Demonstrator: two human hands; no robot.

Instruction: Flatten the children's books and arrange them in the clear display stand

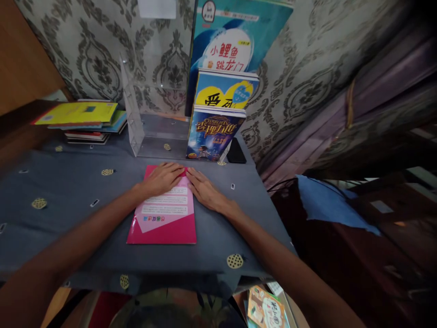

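A closed book (164, 232) with a bright pink cover lies flat on the table, its printed text upside down from where I look. Across its far part rests my left hand (164, 177), laid flat with the fingers pointing right. My right hand (205, 189) touches the book's far right corner, fingers stretched out and the wrist over the table. Both sets of fingertips nearly meet near the far edge. Neither hand grips anything.
Behind the book stands a clear acrylic rack (133, 118) with several upright books (215, 132) on its right side. A dark phone (236, 151) is beside it. At the left lies a book stack (82, 116). More books (266, 310) sit below the table's front edge.
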